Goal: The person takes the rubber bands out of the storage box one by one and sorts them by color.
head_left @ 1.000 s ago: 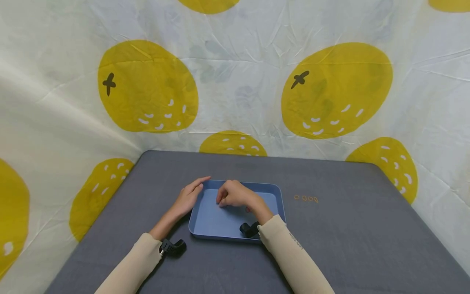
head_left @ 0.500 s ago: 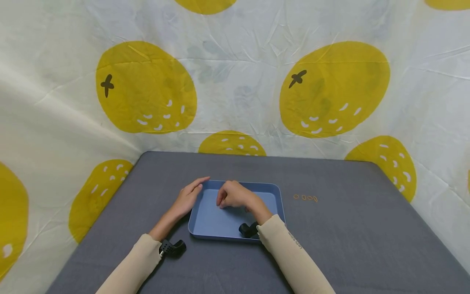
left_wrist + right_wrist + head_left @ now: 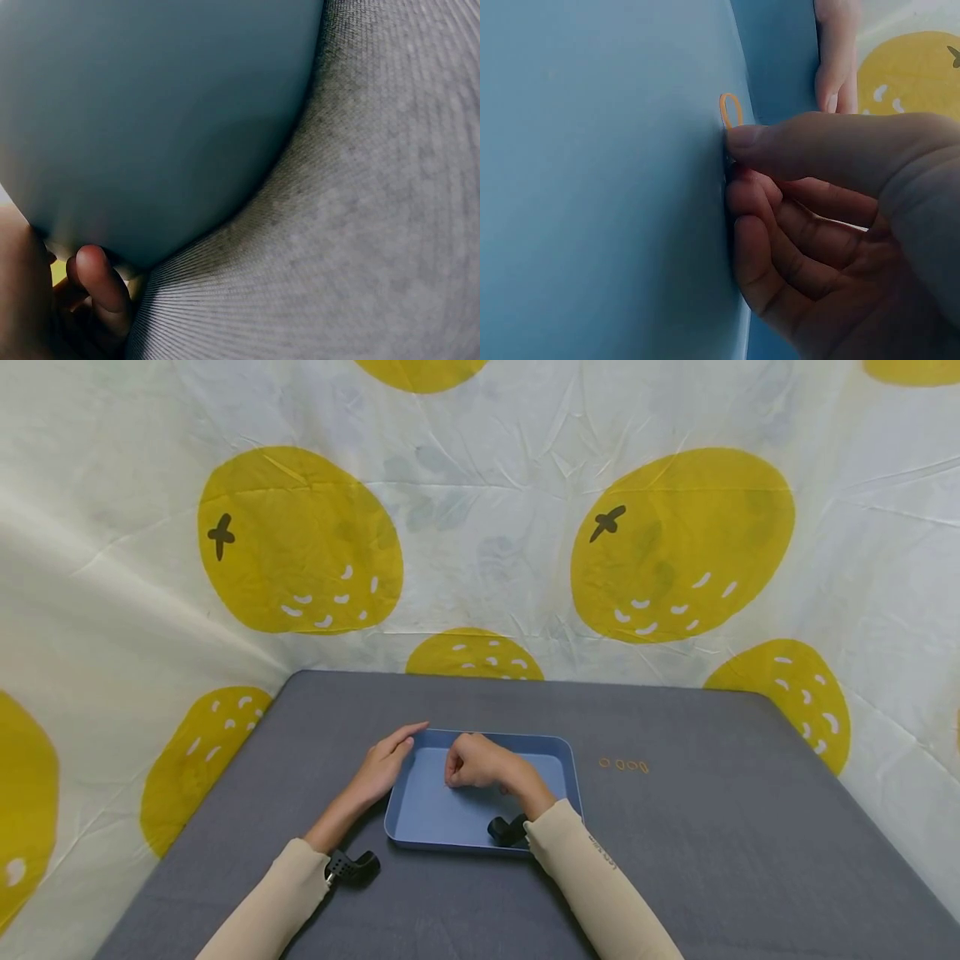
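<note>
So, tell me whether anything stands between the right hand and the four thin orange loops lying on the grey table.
Yes: the right wall of the shallow blue rectangular tray. The right hand is inside it, pinching another thin orange loop; the four loops lie outside, to the right. Past that wall, nothing visible blocks them.

No readable text, brand or number in any view. Only lettering (image 3: pixel 602 852): short row of small dark characters on right sleeve (image 3: pixel 600 889), running lengthwise near outer edge, head view; too small and blurred to read.
</note>
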Demonstrator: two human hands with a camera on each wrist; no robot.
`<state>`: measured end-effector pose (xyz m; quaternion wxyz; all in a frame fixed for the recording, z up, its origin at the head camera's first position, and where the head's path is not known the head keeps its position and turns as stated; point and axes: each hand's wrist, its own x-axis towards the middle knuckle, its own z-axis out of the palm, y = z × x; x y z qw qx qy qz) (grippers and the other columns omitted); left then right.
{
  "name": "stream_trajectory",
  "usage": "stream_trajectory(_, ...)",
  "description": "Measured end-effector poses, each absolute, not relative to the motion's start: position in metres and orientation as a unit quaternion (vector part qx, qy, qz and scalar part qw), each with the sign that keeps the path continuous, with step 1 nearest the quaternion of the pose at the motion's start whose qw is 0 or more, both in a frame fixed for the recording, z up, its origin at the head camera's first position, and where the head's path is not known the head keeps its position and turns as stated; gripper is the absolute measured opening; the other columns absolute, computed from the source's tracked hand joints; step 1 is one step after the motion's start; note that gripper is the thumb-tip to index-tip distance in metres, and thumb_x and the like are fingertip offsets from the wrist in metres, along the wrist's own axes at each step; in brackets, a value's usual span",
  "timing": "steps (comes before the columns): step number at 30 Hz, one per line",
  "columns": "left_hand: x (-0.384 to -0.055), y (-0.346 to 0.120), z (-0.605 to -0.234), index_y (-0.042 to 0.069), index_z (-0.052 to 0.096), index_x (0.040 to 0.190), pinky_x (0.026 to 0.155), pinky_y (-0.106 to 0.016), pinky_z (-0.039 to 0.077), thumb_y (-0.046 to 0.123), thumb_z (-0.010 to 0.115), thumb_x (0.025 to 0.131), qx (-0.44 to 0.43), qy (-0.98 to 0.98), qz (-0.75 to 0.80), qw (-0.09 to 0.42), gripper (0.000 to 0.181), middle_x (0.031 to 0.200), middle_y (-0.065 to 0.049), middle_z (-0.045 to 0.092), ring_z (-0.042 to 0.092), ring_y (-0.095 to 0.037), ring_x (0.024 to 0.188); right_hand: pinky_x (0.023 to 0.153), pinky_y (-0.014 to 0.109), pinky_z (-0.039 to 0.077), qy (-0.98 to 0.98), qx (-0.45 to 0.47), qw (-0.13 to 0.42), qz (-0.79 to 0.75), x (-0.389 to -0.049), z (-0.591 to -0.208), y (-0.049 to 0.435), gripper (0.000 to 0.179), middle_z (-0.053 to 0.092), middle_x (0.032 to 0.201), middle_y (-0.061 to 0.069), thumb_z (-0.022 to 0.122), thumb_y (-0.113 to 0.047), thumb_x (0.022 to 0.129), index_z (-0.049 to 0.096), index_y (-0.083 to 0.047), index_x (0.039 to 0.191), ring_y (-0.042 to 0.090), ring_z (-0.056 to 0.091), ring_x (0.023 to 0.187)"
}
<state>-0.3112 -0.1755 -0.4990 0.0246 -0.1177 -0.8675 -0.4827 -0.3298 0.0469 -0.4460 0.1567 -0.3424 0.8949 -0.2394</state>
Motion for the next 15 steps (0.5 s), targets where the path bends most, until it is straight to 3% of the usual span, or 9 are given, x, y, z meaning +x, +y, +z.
stream_trajectory(15,-0.3107,-0.1749,-0.4977,0.027,0.055,0.15,0.12,-0.059,0.034,0.027,0.038,0.114,-0.116,-0.866,-0.486,0.017,0.041,0.159,-0.006,0.05,0.041,-0.031,0.151,0.058,0.023,0.047,0.887,-0.338,0.168,-0.264,-0.3285,-0.439,0.0491,0.014,0.07,0.072,-0.004,0.075,-0.006,0.092,0.079,-0.013,0.08,0.01,0.056,0.061)
